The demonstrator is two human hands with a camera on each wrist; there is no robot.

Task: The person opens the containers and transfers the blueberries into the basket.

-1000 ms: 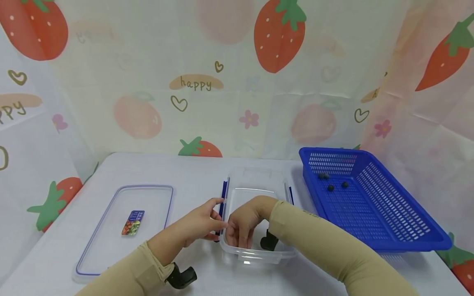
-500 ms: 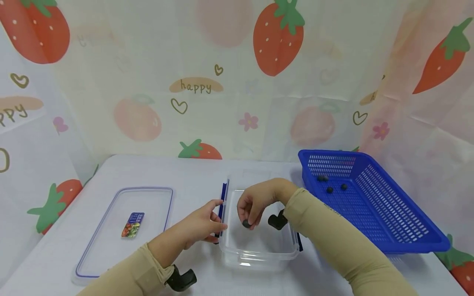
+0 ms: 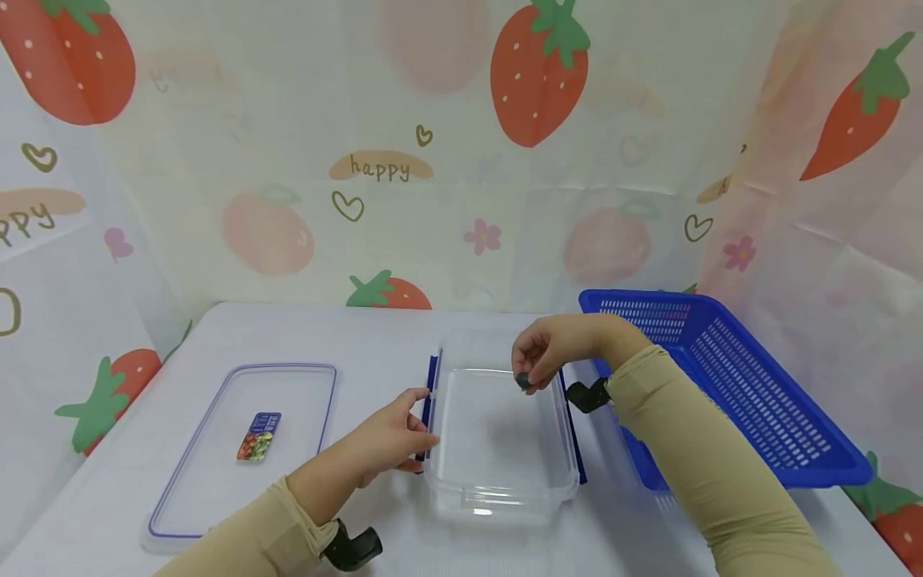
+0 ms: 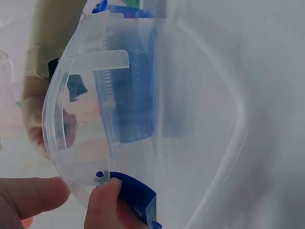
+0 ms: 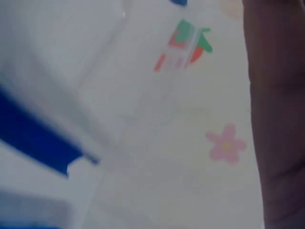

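A clear plastic food container (image 3: 497, 433) with blue side clips stands on the table. My left hand (image 3: 392, 433) holds its left side, thumb at the rim. In the left wrist view, a bent finger (image 4: 105, 202) lies on the blue clip (image 4: 136, 195). My right hand (image 3: 558, 349) is raised over the container's right rim. It pinches a small dark ball (image 3: 523, 381) between thumb and fingers. The right wrist view is blurred and shows part of that hand (image 5: 279, 114), but not the ball.
A blue slotted basket (image 3: 764, 401) stands right of the container, partly hidden by the right arm. A clear lid with a blue seal (image 3: 333, 401) and a printed label (image 3: 259, 437) lies on the left. Patterned cloth hangs behind and at the sides.
My right hand has risen from inside the container and moved right with the small dark ball. It now hides the dark balls in the basket. The left hand stays at the container's side.
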